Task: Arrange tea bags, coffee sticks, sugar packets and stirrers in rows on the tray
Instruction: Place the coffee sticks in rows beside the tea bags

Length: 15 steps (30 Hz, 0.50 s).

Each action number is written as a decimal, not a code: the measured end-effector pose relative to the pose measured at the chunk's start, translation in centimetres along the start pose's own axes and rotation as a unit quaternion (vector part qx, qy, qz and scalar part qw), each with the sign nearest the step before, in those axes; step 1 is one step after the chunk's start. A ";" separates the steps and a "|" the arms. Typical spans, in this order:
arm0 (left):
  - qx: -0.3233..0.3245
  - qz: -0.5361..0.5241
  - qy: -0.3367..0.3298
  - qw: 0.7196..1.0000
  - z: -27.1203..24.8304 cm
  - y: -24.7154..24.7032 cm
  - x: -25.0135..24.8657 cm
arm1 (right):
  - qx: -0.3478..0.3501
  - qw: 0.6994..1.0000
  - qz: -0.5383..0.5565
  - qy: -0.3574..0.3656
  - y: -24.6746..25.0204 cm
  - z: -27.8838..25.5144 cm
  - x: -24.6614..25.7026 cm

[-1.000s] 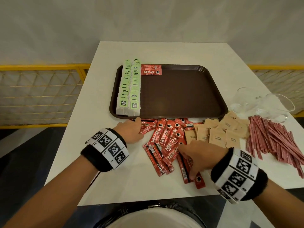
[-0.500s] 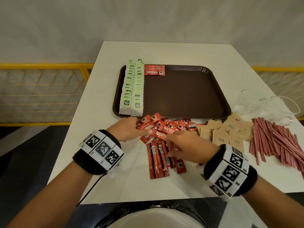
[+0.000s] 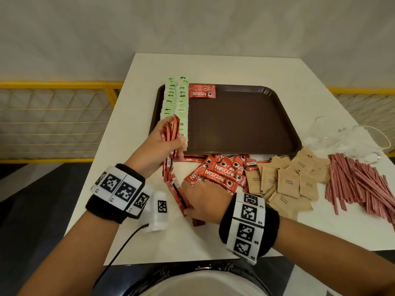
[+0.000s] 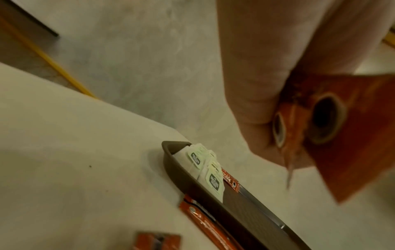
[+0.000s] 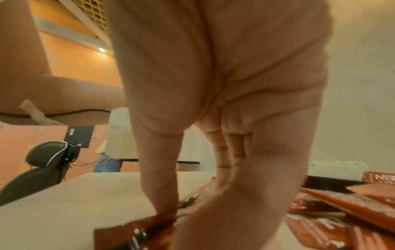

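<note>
Left hand (image 3: 157,144) lifted coffee sticks (image 3: 171,133) over tray (image 3: 245,124) near-left edge.

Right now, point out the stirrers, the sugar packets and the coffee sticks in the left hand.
stirrers (image 3: 361,180), head view, middle of pile
sugar packets (image 3: 288,182), head view, central packet
coffee sticks (image 3: 171,133), head view, bundle above fingers

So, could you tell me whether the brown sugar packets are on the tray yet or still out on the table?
Out. The brown sugar packets lie in a loose pile on the table, just beyond the tray's near right corner.
</note>
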<state>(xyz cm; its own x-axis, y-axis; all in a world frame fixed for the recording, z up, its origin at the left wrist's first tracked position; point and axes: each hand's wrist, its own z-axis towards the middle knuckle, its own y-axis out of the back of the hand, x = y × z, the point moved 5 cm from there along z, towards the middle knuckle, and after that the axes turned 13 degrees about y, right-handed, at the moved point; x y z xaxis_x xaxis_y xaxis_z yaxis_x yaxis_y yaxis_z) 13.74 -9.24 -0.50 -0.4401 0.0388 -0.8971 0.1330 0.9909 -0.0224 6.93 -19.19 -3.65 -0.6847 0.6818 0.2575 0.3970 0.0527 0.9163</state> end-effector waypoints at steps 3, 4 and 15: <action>0.003 -0.050 -0.019 0.999 0.1 0.5 -0.3 | -0.010 1.000 0.011 -0.001 0.5 0.3 -0.3; 0.002 -0.061 -0.020 0.998 0.1 0.6 -0.4 | -0.008 1.000 0.013 0.005 0.6 0.4 -0.3; -0.053 -0.214 -0.012 0.975 0.3 3.0 0.2 | 0.009 0.999 0.015 0.037 0.6 1.9 0.3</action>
<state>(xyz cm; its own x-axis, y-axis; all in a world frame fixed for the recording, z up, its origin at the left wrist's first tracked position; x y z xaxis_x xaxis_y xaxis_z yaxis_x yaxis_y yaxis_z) 14.36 -6.27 -0.88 -0.4141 -0.3833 -0.8256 -0.1521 0.9234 -0.3524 8.16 -17.56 -3.62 -0.7152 0.6275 0.3078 0.4290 0.0464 0.9021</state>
